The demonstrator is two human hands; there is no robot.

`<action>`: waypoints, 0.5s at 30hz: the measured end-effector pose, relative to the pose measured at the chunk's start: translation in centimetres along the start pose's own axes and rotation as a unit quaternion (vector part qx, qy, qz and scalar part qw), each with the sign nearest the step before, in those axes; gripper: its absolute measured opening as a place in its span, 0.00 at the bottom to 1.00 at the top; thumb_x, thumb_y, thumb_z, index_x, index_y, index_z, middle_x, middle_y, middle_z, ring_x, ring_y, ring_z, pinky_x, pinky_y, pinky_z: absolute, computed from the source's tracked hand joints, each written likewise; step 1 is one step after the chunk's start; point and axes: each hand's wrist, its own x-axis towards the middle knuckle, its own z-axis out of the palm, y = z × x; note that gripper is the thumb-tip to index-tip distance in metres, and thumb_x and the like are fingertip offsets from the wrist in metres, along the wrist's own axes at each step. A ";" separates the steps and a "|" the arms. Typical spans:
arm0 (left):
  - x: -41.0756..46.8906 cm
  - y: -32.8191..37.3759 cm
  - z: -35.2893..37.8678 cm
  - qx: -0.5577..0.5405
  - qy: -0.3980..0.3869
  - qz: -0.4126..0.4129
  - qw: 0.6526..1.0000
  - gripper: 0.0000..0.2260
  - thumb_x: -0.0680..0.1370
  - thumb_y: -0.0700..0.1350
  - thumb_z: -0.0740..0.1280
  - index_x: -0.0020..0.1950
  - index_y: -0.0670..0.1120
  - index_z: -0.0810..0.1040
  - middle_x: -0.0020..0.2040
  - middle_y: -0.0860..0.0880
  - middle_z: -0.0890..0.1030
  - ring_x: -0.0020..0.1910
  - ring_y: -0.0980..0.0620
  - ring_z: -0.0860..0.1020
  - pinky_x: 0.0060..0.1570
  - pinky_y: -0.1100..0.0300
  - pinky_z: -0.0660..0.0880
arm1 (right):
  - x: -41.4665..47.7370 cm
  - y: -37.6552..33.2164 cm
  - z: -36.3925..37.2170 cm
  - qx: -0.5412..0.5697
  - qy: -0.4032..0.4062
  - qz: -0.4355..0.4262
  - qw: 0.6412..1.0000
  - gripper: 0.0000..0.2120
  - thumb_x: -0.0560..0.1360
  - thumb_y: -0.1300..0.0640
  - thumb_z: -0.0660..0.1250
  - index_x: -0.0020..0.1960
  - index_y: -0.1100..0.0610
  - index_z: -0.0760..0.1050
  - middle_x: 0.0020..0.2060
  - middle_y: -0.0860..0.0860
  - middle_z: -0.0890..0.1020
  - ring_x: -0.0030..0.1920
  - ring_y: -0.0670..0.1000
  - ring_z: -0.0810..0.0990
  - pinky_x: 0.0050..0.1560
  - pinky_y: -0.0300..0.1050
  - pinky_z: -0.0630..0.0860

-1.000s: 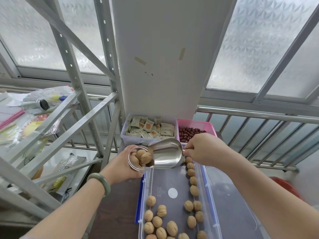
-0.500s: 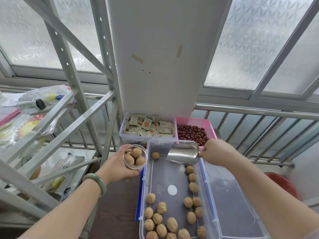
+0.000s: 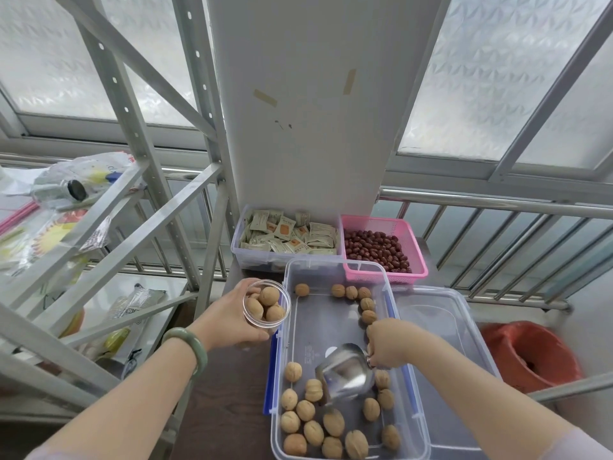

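Walnuts point(image 3: 333, 423) in bin point(image 3: 335, 320), scoop point(image 3: 346, 373) among them — jar point(image 3: 267, 303) left, basket point(image 3: 411, 247) behind.

Green bangle point(image 3: 195, 341), perhaps pale lilac sleeves point(image 3: 588, 448)

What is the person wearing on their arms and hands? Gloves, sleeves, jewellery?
No gloves: the left hand and right hand are bare, as are both forearms. A smooth pale green bangle circles the left wrist. Pale lilac sleeve edges show at the bottom corners.

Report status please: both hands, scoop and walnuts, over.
Left hand grips clear cup, part full. Right hand holds metal scoop, mouth down among walnuts in clear bin. Nothing between scoop and cup.
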 end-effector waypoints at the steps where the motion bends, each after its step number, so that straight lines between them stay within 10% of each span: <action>1: 0.0 0.0 0.0 0.001 -0.001 0.001 1.000 0.39 0.55 0.53 0.77 0.63 0.61 0.64 0.57 0.61 0.76 0.56 0.59 0.76 0.57 0.61 0.73 | 0.3 0.0 0.2 0.021 -0.017 0.000 1.000 0.12 0.72 0.54 0.63 0.32 0.57 0.73 0.27 0.50 0.75 0.36 0.55 0.74 0.38 0.44 0.72; 15: -0.1 -0.1 0.2 0.006 -0.004 -0.003 1.000 0.39 0.55 0.53 0.77 0.62 0.62 0.62 0.57 0.61 0.75 0.56 0.59 0.76 0.58 0.61 0.72 | 3.3 -0.6 3.5 0.233 0.042 0.030 0.971 0.12 0.78 0.53 0.60 0.42 0.56 0.78 0.41 0.58 0.79 0.42 0.53 0.72 0.42 0.44 0.71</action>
